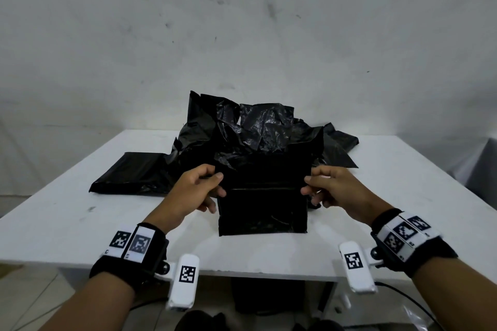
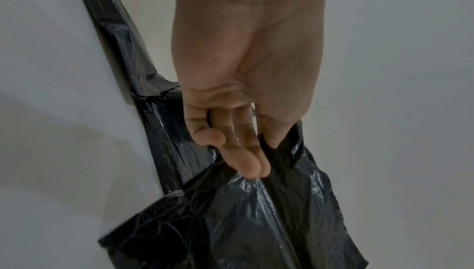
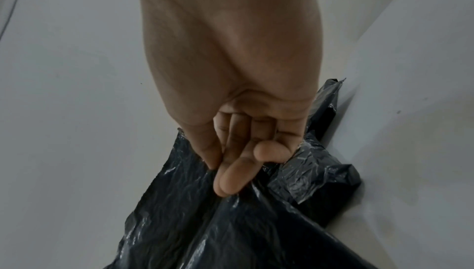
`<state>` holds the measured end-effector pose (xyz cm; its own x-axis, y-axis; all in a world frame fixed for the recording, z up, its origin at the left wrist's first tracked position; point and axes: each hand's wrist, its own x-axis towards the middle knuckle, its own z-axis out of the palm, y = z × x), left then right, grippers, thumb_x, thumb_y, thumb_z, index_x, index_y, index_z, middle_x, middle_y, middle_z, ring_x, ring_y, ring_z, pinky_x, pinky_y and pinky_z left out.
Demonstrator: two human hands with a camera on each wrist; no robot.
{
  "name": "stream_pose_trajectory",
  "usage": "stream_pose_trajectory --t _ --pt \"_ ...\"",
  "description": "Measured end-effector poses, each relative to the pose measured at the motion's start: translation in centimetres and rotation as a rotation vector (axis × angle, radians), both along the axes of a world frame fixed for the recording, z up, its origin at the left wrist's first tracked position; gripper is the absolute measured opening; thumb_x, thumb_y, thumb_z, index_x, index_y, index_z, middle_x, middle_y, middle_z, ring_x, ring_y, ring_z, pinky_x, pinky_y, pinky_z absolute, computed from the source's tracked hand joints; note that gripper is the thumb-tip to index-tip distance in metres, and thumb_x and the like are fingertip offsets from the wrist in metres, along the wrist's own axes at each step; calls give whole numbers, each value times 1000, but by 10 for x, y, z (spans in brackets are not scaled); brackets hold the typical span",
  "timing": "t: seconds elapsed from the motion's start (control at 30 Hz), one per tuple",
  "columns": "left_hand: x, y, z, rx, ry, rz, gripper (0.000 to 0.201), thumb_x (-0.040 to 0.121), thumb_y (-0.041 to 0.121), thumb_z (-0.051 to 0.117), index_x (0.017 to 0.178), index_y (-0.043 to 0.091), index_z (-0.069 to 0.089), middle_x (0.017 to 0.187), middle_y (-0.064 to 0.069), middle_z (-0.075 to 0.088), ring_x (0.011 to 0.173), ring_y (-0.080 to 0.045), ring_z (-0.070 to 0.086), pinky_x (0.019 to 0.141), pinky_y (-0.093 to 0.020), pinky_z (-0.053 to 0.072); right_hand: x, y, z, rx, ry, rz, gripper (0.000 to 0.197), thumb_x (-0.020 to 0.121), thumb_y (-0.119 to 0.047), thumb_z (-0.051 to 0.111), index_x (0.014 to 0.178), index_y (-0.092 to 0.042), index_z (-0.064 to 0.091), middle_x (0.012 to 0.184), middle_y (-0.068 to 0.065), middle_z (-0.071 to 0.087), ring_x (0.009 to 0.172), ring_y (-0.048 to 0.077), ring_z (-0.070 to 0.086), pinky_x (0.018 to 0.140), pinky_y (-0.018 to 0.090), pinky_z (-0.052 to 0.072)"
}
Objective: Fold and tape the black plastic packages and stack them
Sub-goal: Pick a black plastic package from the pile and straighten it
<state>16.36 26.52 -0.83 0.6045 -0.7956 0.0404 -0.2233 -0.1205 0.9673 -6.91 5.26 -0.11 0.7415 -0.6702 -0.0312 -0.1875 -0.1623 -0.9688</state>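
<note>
A black plastic package [image 1: 262,196] is held upright near the front edge of the table [image 1: 67,212], its lower edge touching or just above the tabletop; which of the two cannot be told. A horizontal crease is seen across its middle, and its upper part is crumpled and open-looking. It is pinched at its left edge by the left hand [image 1: 197,191], with the thumb on the near face and the fingers curled behind. Its right edge is pinched in the same way by the right hand [image 1: 332,191]. In the left wrist view, the left hand [image 2: 241,95] is seen with its fingertips [image 2: 252,167] pressed into glossy, wrinkled black film, the thumb closing on the other side of the sheet. In the right wrist view, the right hand [image 3: 231,91] is seen with its fingers [image 3: 231,180] and thumb closed on a fold of the same plastic.

Behind the held package, a loose heap of black plastic bags [image 1: 255,126] is piled at the middle of the table. To the left of the heap, a flatter black package [image 1: 129,172] is laid on the tabletop. Black wrist straps with printed markers are worn on both forearms. A pale, scuffed wall [image 1: 242,21] is seen behind the table
</note>
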Motion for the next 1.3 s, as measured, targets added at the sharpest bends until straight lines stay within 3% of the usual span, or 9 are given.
stream_pose_trajectory --t 0.17,0.43,0.5,0.6,0.7,0.8,1.0,1.13,1.3 --pt "-5 1 1 49 100 -50 18 102 27 60 119 32 57 99 -5 79 67 -25 72 63 -30 49 -2 2 -3 45 -36 -15 8 98 -16 62 91 -14 61 97 10 78 69 15 69 59 27 46" --pt "-5 0 1 67 240 -42 12 104 15 49 99 14 59 108 -4 78 84 -29 75 63 -30 51 -6 -2 -8 63 -35 -1 8 98 -15 61 104 -8 63 102 9 77 74 14 69 65 27 49" --pt "-5 1 2 53 302 -33 20 103 19 43 96 14 61 108 -8 78 86 -32 74 63 -31 50 -8 -2 -8 81 -33 -6 6 99 -11 58 98 -11 64 104 8 77 79 17 69 67 28 49" --pt "-3 2 -1 46 369 -23 37 104 34 43 107 10 71 106 -11 77 85 -32 72 67 -34 51 -11 -3 -9 125 -39 -34 20 99 -10 51 102 -12 70 100 9 75 84 21 69 70 31 50" --pt "-1 1 -5 56 305 -10 35 101 39 57 106 9 74 93 -7 75 81 -22 70 67 -33 53 -11 -2 -12 154 -56 -57 16 98 -17 56 99 -11 72 92 9 68 82 22 63 70 31 49" --pt "-4 1 -9 29 237 -35 15 97 17 66 108 10 72 92 -4 73 78 -13 70 71 -31 57 -10 0 -18 155 -80 -48 4 92 -12 68 97 -11 68 90 9 68 79 20 62 70 31 52" --pt "-7 7 -16 39 234 -56 30 89 4 73 117 11 65 95 -13 78 77 -15 73 68 -28 60 -12 -3 -29 161 -99 -13 27 83 7 73 102 -9 64 83 9 69 76 20 66 71 32 55" --pt "-10 9 -21 86 198 -42 38 86 8 78 120 13 63 93 -13 78 81 -17 73 73 -30 60 -13 -2 -35 93 -84 8 43 77 13 75 111 -8 59 80 5 64 75 19 66 74 37 56" --pt "-16 12 -20 151 129 -48 34 87 20 80 116 27 62 93 -2 79 85 -12 73 69 -32 57 -15 -2 -37 8 -50 28 52 76 11 78 117 -14 57 88 11 59 82 22 62 67 29 55"
